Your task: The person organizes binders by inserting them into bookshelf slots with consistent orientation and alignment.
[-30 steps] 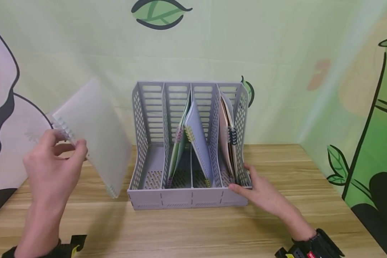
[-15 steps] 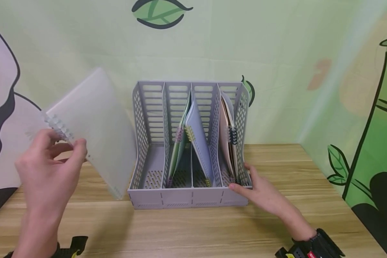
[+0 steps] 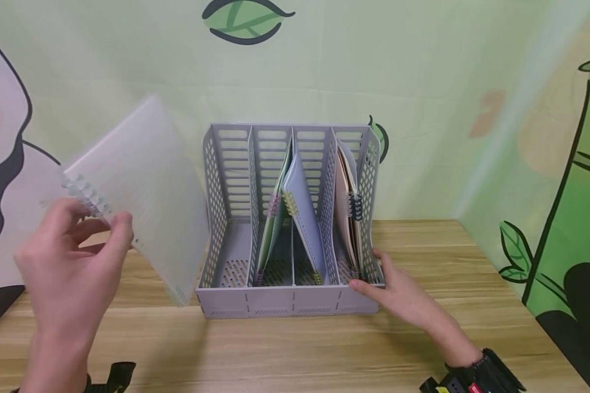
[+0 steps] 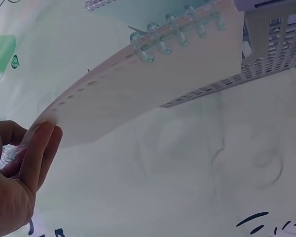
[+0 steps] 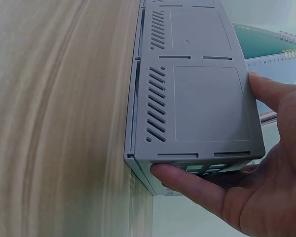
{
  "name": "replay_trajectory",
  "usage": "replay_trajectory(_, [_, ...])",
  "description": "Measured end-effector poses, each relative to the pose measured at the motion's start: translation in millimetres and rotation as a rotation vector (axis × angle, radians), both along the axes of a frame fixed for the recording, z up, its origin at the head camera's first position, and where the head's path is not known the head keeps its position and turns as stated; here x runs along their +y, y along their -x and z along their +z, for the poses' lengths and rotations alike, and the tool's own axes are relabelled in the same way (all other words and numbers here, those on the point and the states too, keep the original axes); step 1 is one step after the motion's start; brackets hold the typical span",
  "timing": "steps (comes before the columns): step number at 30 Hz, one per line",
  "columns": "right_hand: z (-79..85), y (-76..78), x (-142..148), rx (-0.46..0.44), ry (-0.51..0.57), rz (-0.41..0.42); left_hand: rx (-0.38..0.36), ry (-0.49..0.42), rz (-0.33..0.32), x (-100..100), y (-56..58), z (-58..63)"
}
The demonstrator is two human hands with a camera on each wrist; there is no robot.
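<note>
In the head view my left hand [image 3: 71, 262] pinches a translucent ring-bound notebook [image 3: 149, 202] by its spine edge, with clear rings beside the fingers. The notebook hangs tilted above the table, its lower corner just left of a grey four-slot file organizer [image 3: 285, 303]. My right hand [image 3: 405, 295] holds the organizer's front right corner. As the right wrist view shows, the thumb lies at the top of the front panel [image 5: 209, 103] and a finger presses the side. From the left wrist view, the notebook's underside [image 4: 138, 84] bows slightly, and clear rings [image 4: 180, 32] line its far end.
Green notebooks [image 3: 272, 229] lean in the organizer's second slot and a blue notebook [image 3: 305, 224] in the third. Several notebooks with pinkish and pale covers [image 3: 346, 218] fill the right slot. The wooden table [image 3: 295, 355] meets a printed green backdrop [image 3: 423, 164] behind.
My left hand has shifted slightly left, and the notebook has swung up, showing more of its cover. The right hand and organizer stay where they were.
</note>
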State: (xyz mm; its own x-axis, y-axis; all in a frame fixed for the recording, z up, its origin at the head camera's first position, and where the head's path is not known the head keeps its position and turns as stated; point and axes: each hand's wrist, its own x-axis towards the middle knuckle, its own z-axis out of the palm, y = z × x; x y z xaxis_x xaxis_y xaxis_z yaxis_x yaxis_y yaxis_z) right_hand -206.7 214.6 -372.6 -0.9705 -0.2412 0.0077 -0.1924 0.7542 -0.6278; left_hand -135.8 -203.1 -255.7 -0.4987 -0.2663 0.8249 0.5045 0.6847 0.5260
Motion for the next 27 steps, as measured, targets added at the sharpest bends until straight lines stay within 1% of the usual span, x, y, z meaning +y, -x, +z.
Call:
replay_trajectory(2, [0.0, 0.1, 0, 0.001, 0.002, 0.0, 0.002, -0.007, 0.002, 1, -2.5, 1.2])
replay_trajectory(4, [0.0, 0.0, 0, 0.002, 0.001, 0.001, 0.011, -0.046, -0.008, 3, -4.6, 2.5])
replay_trajectory(6, [0.2, -0.1, 0, 0.002, 0.0, 0.001, 0.03, -0.086, -0.028, 6, -6.3, 4.1])
replay_trajectory(9, [0.5, -0.3, 0, 0.003, -0.001, 0.004, 0.06, -0.122, -0.06, 8, -8.4, 6.4])
replay_trajectory(12, [0.9, -0.7, 0, 0.005, 0.002, 0.009, 0.068, -0.125, -0.073, 12, -12.0, 9.2])
replay_trajectory(16, [1.5, -1.3, 0, 0.005, 0.004, 0.012, 0.073, -0.118, -0.066, 14, -16.2, 11.8])
replay_trajectory(22, [0.0, -0.6, 0, 0.006, 0.005, 0.014, 0.094, -0.123, -0.049, 10, -18.4, 11.9])
replay_trajectory(27, [-2.0, 0.6, 0, 0.0, 0.009, 0.007, 0.085, -0.081, -0.031, 9, -23.5, 13.3])
